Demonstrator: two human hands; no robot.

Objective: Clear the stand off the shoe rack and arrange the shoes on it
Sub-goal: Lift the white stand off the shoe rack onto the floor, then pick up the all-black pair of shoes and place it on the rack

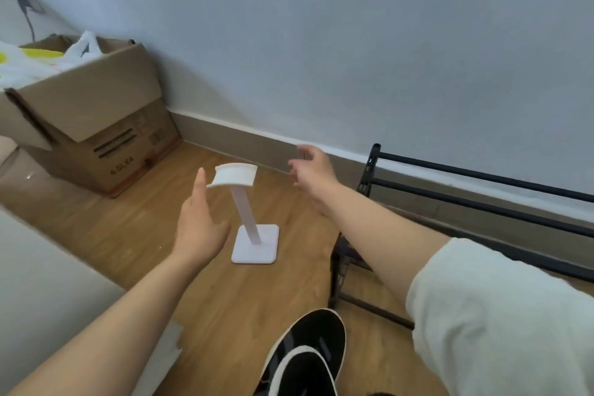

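Note:
A white stand [247,219] with a square base and a curved top stands upright on the wooden floor, left of the black metal shoe rack [475,202]. My left hand [199,225] is open just left of the stand's post, not touching it. Above and to the right of the stand's top, my right hand [313,170] hovers open with fingers spread. Black shoes with white soles [305,354] lie on the floor at the bottom centre, in front of the rack.
An open cardboard box [93,125] holding plastic bags sits at the left against the wall. A pale surface [38,267] fills the lower left. The rack runs along the baseboard on the right.

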